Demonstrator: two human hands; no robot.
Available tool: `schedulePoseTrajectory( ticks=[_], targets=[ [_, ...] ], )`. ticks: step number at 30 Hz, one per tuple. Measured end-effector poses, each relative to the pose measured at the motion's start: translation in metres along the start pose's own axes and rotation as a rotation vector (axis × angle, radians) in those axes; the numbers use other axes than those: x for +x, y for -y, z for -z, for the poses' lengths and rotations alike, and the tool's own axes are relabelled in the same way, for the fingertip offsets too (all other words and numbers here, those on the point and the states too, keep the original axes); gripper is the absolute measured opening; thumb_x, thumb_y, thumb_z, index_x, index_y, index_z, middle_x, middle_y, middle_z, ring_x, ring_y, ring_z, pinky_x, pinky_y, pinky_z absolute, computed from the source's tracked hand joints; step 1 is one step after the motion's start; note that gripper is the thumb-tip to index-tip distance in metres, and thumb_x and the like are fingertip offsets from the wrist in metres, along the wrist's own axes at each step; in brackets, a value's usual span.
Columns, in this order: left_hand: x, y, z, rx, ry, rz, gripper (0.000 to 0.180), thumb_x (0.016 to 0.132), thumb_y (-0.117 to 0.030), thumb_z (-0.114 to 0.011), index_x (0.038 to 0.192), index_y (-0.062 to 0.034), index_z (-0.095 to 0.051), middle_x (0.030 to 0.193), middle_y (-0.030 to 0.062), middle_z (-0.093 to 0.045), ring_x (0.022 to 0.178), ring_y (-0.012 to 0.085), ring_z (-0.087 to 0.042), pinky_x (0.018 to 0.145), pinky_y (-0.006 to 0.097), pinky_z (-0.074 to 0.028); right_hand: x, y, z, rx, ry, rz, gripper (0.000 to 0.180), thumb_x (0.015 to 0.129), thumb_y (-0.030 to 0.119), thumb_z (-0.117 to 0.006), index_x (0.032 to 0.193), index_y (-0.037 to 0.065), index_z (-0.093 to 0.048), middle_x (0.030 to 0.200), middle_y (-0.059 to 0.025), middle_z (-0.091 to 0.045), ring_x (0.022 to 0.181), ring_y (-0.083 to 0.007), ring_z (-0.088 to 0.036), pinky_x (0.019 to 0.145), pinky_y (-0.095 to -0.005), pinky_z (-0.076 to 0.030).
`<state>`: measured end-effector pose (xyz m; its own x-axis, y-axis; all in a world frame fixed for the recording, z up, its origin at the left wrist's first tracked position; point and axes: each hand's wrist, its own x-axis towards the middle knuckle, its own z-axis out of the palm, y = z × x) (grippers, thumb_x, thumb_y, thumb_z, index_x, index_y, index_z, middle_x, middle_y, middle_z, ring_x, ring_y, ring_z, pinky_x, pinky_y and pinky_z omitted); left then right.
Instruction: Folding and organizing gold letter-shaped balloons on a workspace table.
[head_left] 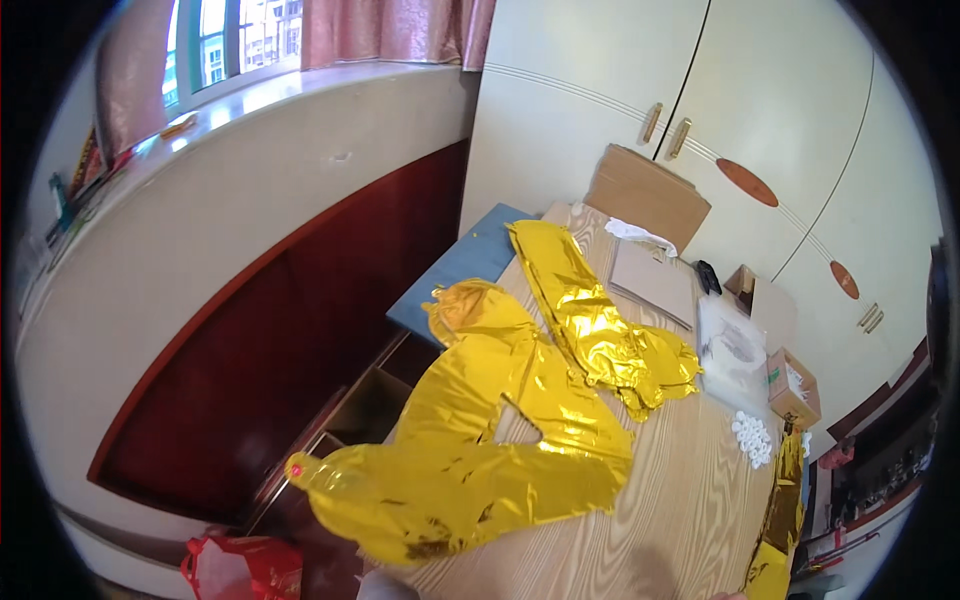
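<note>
Neither of my hands shows plainly; a skin-toned sliver at the lower edge is too small to make out. A large gold foil balloon, flat and wrinkled with a triangular hole, lies across the wooden tabletop and overhangs its left side. What looks like a clear plastic bottle with a pink cap sits at the balloon's left tip. Beyond it, a second gold foil balloon stretches toward the far left. More gold foil hangs along the right edge.
Small white pieces lie near a small cardboard box and a clear plastic bag. A flat cardboard sheet, a black object and a standing cardboard piece sit before the cabinet. A red bag is below left.
</note>
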<state>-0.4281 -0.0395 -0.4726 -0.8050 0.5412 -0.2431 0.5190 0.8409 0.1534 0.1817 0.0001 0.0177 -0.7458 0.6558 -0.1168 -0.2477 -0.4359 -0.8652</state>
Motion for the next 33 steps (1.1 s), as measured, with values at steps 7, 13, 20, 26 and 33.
schedulePoseTrajectory(
  ticks=[7,13,20,26,33],
  targets=[
    [0.021,0.008,-0.030,0.099,0.042,0.016,0.030,0.085,-0.032,-0.057,0.104,-0.0114,-0.069,0.102,0.0148,-0.070,0.094,0.0334,-0.066,0.081,0.048,-0.051,-0.007,-0.019,0.052,-0.096,-0.081,-0.079,0.064,0.086,0.050,-0.065,0.127,0.003,-0.051,0.121,-0.0172,-0.057,0.109,-0.0296,-0.056,0.088,-0.0407,-0.046],
    [-0.091,0.033,-0.046,0.067,0.006,-0.064,0.028,0.084,-0.029,-0.058,0.103,-0.0121,-0.069,0.102,0.0141,-0.070,0.096,0.0313,-0.067,0.082,0.048,-0.050,0.010,-0.016,0.048,-0.074,-0.029,-0.082,0.067,0.085,0.052,-0.066,0.128,0.003,-0.051,0.122,-0.0172,-0.057,0.113,-0.0295,-0.054,0.093,-0.0438,-0.043],
    [-0.289,0.056,-0.068,0.032,0.135,-0.128,0.026,0.082,-0.025,-0.059,0.103,-0.0129,-0.070,0.103,0.0132,-0.070,0.099,0.0289,-0.067,0.082,0.047,-0.049,0.000,-0.022,0.040,-0.075,0.212,0.040,0.070,0.083,0.054,-0.066,0.129,0.004,-0.051,0.124,-0.0171,-0.057,0.117,-0.0295,-0.052,0.098,-0.0475,-0.039],
    [-0.370,0.022,-0.082,0.053,0.454,-0.005,0.023,0.084,-0.020,-0.055,0.099,-0.0128,-0.071,0.102,0.0136,-0.070,0.101,0.0318,-0.066,0.085,0.047,-0.048,-0.017,-0.019,-0.001,-0.110,0.367,0.172,0.063,0.088,0.048,-0.061,0.130,0.003,-0.051,0.122,-0.0165,-0.057,0.113,-0.0282,-0.052,0.097,-0.0460,-0.039],
    [-0.356,0.004,-0.081,-0.054,0.387,0.055,0.030,0.085,-0.029,-0.051,0.104,-0.0110,-0.066,0.100,0.0159,-0.071,0.097,0.0339,-0.068,0.087,0.049,-0.047,-0.056,-0.016,-0.013,-0.228,0.245,0.258,0.051,0.096,0.038,-0.051,0.129,-0.001,-0.050,0.116,-0.0172,-0.057,0.103,-0.0275,-0.055,0.090,-0.0392,-0.042]
  ],
)
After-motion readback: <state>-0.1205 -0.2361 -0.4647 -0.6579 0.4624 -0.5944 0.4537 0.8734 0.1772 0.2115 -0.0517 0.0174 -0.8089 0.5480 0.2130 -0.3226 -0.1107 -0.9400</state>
